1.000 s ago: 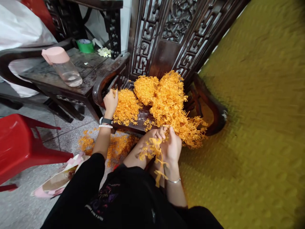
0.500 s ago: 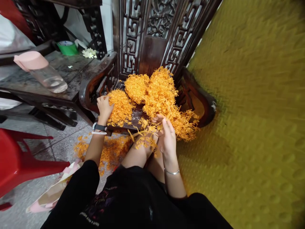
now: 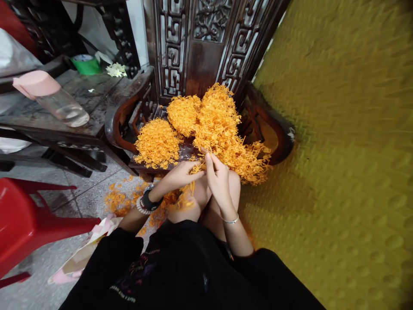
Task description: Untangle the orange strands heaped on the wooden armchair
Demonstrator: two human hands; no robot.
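Note:
My right hand (image 3: 218,174) is closed in a pinch in front of the chair seat, around a sprig of small orange pieces (image 3: 197,167) on thin stems. Beside it, my left hand (image 3: 184,173) reaches in from the left with its fingers closed at the same sprig; its fingertips are partly hidden. On the seat lie a rounded heap of small orange pieces (image 3: 157,144), a second heap (image 3: 183,114) behind it, and a larger, stringier orange pile (image 3: 219,122) to the right. Part of the sprig dangles, blurred, over my legs.
The dark carved chair (image 3: 206,64) has curved armrests. Orange bits (image 3: 119,200) litter the floor. On the left, a wooden side table (image 3: 100,92) holds a pink-lidded bottle (image 3: 54,97) and green tape (image 3: 85,64). A red stool (image 3: 29,224) and yellow textured surface (image 3: 338,150) flank me.
My left hand has left the left heap and come right to the sprig at my right hand. My right hand's fingers have drawn together into a pinch. The view has shifted slightly.

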